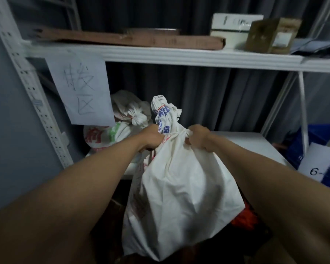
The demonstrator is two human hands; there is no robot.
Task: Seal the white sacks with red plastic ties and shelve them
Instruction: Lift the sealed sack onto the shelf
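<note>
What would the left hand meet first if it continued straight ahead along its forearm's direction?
Probably the tied sacks already lying on the lower shelf. The left hand, gripping the white sack, points up and toward them; depth is unclear, so the held sack's neck may come first.

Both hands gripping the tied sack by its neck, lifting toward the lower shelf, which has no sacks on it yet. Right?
Not quite. The head view shows both hands, left hand and right hand, gripping the tied sack, but the lower shelf already holds tied sacks at its left.
</note>
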